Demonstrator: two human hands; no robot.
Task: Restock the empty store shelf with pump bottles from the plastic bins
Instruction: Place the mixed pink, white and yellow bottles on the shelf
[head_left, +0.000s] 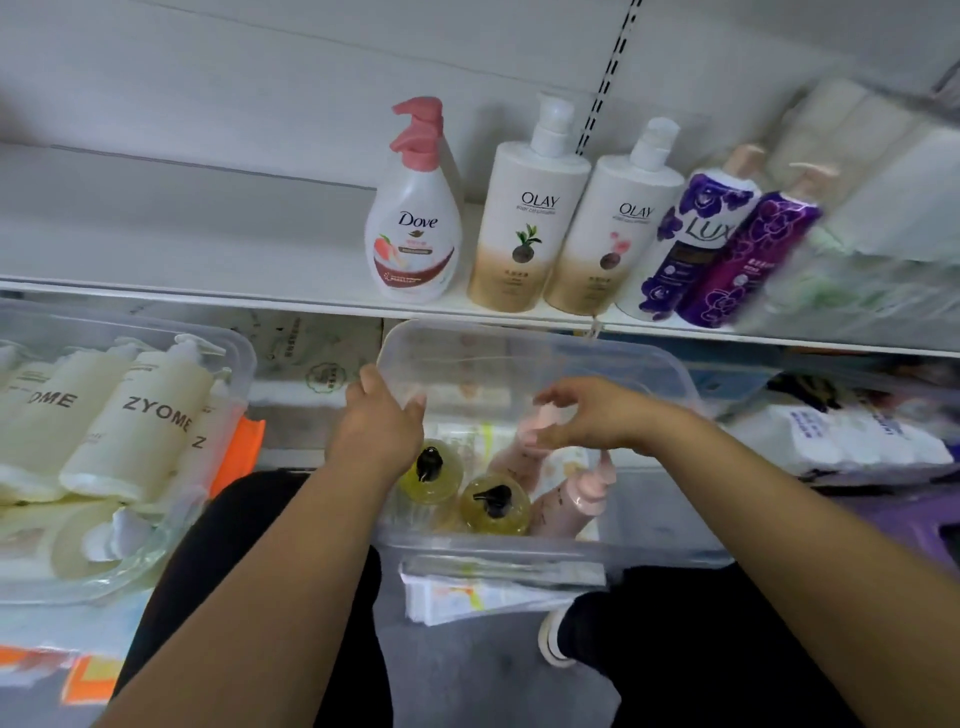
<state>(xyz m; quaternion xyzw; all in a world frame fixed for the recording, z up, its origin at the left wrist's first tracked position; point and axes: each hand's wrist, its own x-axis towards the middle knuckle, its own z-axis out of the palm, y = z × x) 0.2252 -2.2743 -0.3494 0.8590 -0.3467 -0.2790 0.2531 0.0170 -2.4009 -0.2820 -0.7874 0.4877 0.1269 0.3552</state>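
A white store shelf (182, 249) carries a Dove bottle (415, 228), two Olay bottles (524, 234) and two purple Lux bottles (691, 244) on its right half. Below it sits a clear plastic bin (524, 340). Inside stand two yellow bottles with black pumps (434, 475) and two pink pump bottles. My left hand (376, 423) grips the bin's left rim. My right hand (592, 415) reaches into the bin, fingers curled round the pump of one pink bottle (537, 421). The other pink bottle (576, 501) leans beside it.
A second clear bin (236, 353) at the left holds several cream ZYOME pump bottles (140, 421) lying down. Wrapped paper packs (883, 156) fill the shelf's right end, and white packs (857, 431) lie lower right. Papers (483, 592) sit under the bin, between my knees.
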